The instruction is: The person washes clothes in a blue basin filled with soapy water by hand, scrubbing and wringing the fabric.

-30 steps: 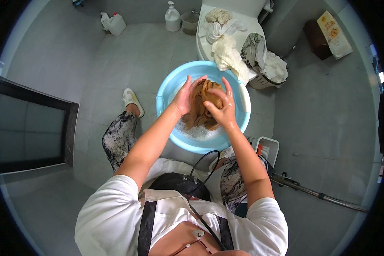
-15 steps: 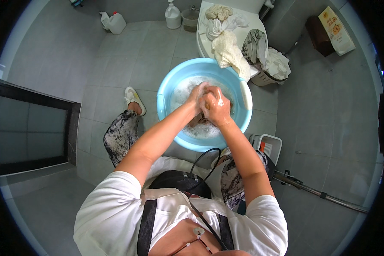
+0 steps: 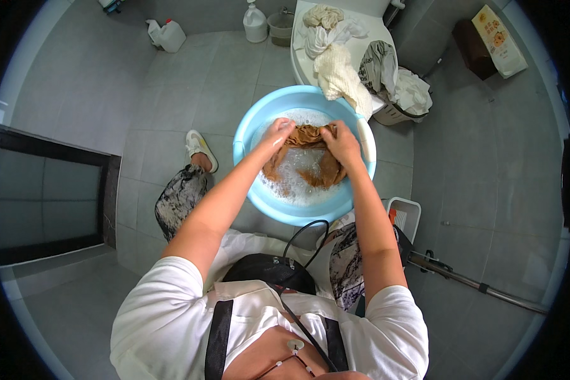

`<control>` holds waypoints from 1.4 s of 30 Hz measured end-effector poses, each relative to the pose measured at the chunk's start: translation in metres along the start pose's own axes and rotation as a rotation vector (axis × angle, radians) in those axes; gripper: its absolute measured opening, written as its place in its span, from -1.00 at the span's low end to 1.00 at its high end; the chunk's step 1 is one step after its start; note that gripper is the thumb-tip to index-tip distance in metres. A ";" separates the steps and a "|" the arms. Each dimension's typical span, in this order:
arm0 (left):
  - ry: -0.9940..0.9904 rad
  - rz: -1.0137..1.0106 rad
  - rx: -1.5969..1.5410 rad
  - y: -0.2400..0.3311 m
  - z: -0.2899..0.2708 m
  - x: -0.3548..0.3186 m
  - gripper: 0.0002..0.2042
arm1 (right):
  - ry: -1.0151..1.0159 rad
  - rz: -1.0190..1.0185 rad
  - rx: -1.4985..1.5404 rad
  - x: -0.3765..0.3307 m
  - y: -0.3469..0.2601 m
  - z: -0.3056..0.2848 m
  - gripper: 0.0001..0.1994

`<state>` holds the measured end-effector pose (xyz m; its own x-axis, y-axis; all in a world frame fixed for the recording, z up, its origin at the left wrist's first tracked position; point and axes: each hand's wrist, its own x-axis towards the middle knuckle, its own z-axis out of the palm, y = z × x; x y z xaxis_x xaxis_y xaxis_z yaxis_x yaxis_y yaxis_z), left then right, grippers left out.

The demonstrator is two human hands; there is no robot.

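Note:
A wet brown cloth (image 3: pixel 310 135) is stretched between my two hands over a light blue basin (image 3: pixel 242 136) of soapy water. My left hand (image 3: pixel 278 133) grips the cloth at its left side, and my right hand (image 3: pixel 342 143) grips it at the right. The cloth's lower parts hang down into the white suds (image 3: pixel 297 193), one on each side. What kind of garment it is, I cannot make out. Over the basin's far right rim drapes a cream knitted piece (image 3: pixel 339 75), coming down from the toilet lid.
Light-coloured clothes (image 3: pixel 337 35) lie on the toilet lid (image 3: pixel 303 65), beside a laundry basket (image 3: pixel 392 116) with white cloth. A white pump bottle (image 3: pixel 256 25), a small tub (image 3: pixel 280 28) and a white jug (image 3: pixel 168 36) stand by the back wall. A metal pole (image 3: pixel 462 280) extends at the right.
My hands were pressed together over the basin, with the cloth mostly hidden beneath them. They have moved apart, left and right, and the brown cloth now spreads between them.

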<state>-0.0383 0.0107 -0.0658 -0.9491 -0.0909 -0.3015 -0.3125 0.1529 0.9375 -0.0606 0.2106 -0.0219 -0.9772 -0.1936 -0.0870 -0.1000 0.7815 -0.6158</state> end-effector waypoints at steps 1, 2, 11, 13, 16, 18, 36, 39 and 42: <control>0.004 -0.024 0.121 0.002 0.006 -0.004 -0.55 | -0.029 -0.012 -0.064 0.000 0.002 0.008 -0.57; 0.017 0.043 0.218 -0.006 0.010 -0.007 -0.53 | -0.061 -0.024 -0.130 -0.001 0.003 0.016 -0.53; 0.004 -0.056 0.625 -0.068 0.038 0.008 -0.60 | -0.356 0.266 -0.254 0.020 0.010 0.059 -0.61; -0.086 0.142 0.626 -0.107 0.031 0.023 -0.59 | -0.236 0.244 -0.195 0.021 0.022 0.076 -0.64; -0.091 -0.317 0.487 -0.013 0.024 0.011 -0.56 | -0.474 0.095 -0.567 0.050 0.043 0.085 -0.63; 0.094 -0.379 -0.031 -0.006 0.025 0.007 -0.55 | -0.348 0.257 -0.102 0.059 0.055 0.081 -0.64; 0.072 -0.281 -1.063 0.049 0.045 -0.039 -0.74 | 0.328 -0.244 0.351 -0.052 -0.066 0.023 -0.58; 0.111 -0.295 -1.063 0.061 0.050 -0.048 -0.76 | 0.285 -0.182 0.366 -0.050 -0.071 0.010 -0.69; 0.144 -0.133 -0.872 0.044 0.056 -0.035 -0.78 | 0.249 -0.094 0.367 -0.039 -0.062 -0.002 -0.71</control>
<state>-0.0207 0.0761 -0.0232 -0.8748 -0.1861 -0.4473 -0.2231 -0.6647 0.7130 -0.0170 0.1705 0.0212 -0.9869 -0.0699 0.1457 -0.1611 0.4968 -0.8528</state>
